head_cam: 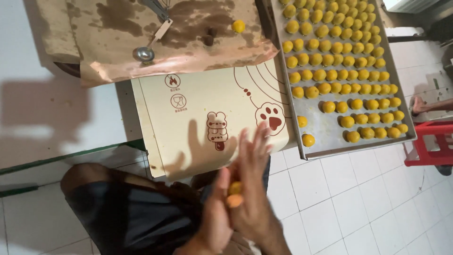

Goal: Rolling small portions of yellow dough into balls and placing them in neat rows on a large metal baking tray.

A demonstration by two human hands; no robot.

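My left hand [214, 219] and my right hand [257, 174] are pressed palm to palm just below the table's edge. A small yellow-orange dough ball [234, 193] sits between the palms, partly hidden by them. The right hand's fingers stretch up over the lower edge of a cream baking mat [198, 118] printed with a paw and cartoon figures. To the right lies a metal tray [325, 130] filled with several rows of round yellow dough balls [330, 61].
Stained brown paper [118, 52] covers the table's far part, with a metal scoop [144, 53] and one yellow ball [239, 26] on it. A red stool [432, 141] and another person's foot [420, 106] are at the right, on white floor tiles [339, 203].
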